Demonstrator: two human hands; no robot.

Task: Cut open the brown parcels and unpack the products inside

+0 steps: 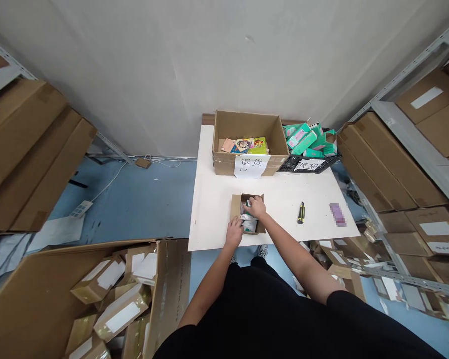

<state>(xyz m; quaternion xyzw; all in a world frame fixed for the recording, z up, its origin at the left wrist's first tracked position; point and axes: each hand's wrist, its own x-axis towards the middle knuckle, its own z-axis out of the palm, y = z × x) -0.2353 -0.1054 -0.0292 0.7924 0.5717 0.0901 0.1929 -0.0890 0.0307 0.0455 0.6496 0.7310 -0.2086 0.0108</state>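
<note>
A small open cardboard box [236,208] sits near the front edge of a white table [217,199]. My left hand [234,232] grips the box's near left corner. Reaching into the box, my right hand [256,207] has its fingers closed around white and green packaged items [249,223] inside. What exactly the right fingers hold is too small to name.
A large open carton [249,142] with colourful booklets and a paper label stands at the table's back. A black crate [307,164] of teal boxes is beside it. A utility knife [301,213] lies right of my hands. A big carton of parcels [108,299] stands lower left; shelves of cartons flank both sides.
</note>
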